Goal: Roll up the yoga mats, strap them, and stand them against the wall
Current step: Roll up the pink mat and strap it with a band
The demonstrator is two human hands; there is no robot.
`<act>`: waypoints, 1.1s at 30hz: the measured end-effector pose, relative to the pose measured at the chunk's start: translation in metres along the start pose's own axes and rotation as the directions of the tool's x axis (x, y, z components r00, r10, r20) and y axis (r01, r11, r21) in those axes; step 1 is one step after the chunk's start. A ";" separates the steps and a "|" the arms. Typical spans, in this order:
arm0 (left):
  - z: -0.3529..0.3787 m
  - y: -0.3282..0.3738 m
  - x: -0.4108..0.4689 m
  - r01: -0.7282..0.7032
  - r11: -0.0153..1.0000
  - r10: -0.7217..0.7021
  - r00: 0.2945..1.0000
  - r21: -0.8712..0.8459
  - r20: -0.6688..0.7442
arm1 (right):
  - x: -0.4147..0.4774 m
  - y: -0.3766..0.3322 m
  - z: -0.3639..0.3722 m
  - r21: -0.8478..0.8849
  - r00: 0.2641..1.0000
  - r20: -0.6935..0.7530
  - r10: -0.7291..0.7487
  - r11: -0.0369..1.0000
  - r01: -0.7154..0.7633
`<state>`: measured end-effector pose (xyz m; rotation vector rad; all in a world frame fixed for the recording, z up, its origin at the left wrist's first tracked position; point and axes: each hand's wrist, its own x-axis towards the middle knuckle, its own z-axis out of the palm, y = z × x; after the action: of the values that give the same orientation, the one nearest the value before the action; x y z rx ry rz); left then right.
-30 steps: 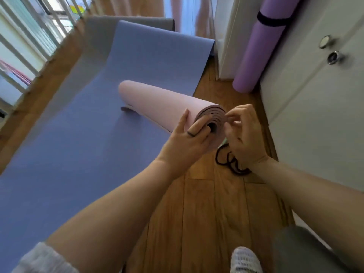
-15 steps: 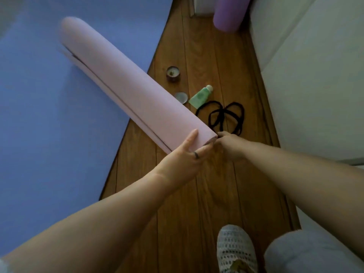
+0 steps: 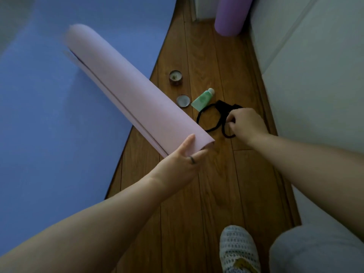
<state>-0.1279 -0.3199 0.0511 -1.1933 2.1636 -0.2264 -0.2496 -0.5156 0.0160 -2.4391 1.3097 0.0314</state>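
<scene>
Pink foam makes up the rolled mat (image 3: 128, 91) that runs slantwise from far left to the near middle of the head view, lying partly over a blue mat (image 3: 59, 105) and partly over the wooden floor (image 3: 206, 184). The left hand (image 3: 183, 162) holds its near end, with the thumb laid along the side of the roll and the fingers (image 3: 199, 154) wrapped across the end face. The right hand (image 3: 246, 123) is down at the black straps (image 3: 210, 119) on the floor just right of the roll, its fingers curled and pinching one loop.

By my reading the task is somewhere in its middle. A purple roll (image 3: 230, 16) already stands at the far right against the wall (image 3: 315, 75). The pink mat is rolled but carries no strap, so strapping and standing it are left. The blue mat lies flat and has everything yet to come.

Several things are hard to make out. The purple roll is cut off by the top edge, so any strap on it cannot be seen. The pink roll's end face is hidden behind the left hand, and its far end is blurred. How many straps make up the black tangle I cannot tell. A small tin (image 3: 175, 77), a round lid (image 3: 183, 101) and a green tube (image 3: 202, 98) lie near the straps. A slippered foot (image 3: 238, 251) shows at the near edge.
</scene>
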 end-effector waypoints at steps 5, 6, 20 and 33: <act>-0.037 -0.043 -0.056 0.237 0.971 -0.232 0.921 -0.024 -0.312 | -0.006 -0.038 -0.087 0.195 1.000 -0.022 0.001 0.981 0.003; -0.044 -0.053 -0.069 0.267 0.962 -0.265 0.883 -0.048 -0.389 | -0.012 -0.050 -0.108 0.284 1.000 0.014 -0.009 0.959 0.004; -0.234 -0.091 -0.354 0.541 0.841 -0.480 0.749 0.004 -0.457 | -0.218 -0.211 -0.338 0.783 0.960 0.030 -0.280 0.603 0.152; -0.324 0.011 -0.422 0.209 0.941 -0.060 0.876 0.264 -0.479 | -0.355 -0.259 -0.336 0.483 0.694 0.558 -0.456 0.858 0.176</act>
<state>-0.1761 -0.0227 0.4898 -1.1937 2.3216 -0.9699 -0.2929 -0.2139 0.4773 -1.9748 0.4892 0.4512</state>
